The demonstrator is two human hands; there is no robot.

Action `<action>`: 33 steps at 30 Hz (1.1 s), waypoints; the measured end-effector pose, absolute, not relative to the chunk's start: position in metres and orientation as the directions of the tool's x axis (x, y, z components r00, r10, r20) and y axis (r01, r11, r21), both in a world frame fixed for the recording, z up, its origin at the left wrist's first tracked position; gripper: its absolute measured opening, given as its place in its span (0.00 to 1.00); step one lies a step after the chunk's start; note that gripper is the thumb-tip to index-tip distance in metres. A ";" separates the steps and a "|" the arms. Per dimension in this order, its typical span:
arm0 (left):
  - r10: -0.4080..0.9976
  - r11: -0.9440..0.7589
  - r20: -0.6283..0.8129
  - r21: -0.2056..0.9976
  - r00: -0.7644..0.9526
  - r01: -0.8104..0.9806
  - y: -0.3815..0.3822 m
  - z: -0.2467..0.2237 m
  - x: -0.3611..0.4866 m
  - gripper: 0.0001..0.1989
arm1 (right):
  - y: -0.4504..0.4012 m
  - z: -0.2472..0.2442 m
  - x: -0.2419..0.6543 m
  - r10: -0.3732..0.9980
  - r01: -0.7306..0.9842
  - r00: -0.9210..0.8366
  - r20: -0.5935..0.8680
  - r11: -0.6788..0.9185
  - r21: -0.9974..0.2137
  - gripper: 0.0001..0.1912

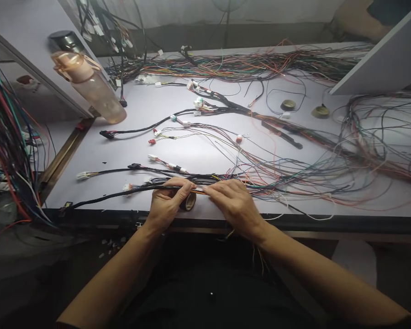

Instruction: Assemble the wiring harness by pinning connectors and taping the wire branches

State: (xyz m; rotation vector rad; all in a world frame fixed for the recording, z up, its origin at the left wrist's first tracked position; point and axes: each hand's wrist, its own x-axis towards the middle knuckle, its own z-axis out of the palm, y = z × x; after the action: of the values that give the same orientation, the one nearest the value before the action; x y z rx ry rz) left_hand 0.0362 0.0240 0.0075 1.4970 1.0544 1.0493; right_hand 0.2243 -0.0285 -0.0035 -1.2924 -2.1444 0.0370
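Observation:
At the table's front edge, my left hand (169, 201) is closed around a black-sleeved wire bundle (113, 195), thumb on top. The bundle stretches left to a dark connector (66, 208). My right hand (231, 198) pinches the orange and dark wires (201, 189) a short way to the right of the left thumb. Just beneath the wires, partly covered by my left hand, sits a roll of tape (189, 202). Behind my hands lies another black cable branch (113, 171) with a white connector (83, 175). Loose coloured wires (281, 183) fan out to the right.
A drink bottle (96, 87) stands at the left. A thick harness (239, 108) crosses the table's middle, near two tape rolls, one yellowish (321, 111) and one dark (288, 105). Piled wires (226, 64) line the back; a hanging wire bunch (7, 137) is at far left.

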 end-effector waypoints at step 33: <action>0.944 -0.133 0.095 0.986 0.317 0.099 0.011 0.006 0.031 0.04 | -0.014 0.034 0.196 0.818 -0.636 0.170 -0.549 -0.334 -0.696 0.24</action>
State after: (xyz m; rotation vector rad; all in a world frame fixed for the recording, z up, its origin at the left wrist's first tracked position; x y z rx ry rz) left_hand 0.0315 0.0107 0.0058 1.5150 0.9965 0.9922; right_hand 0.1964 -0.0135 0.0337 -1.1974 -0.2098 1.4971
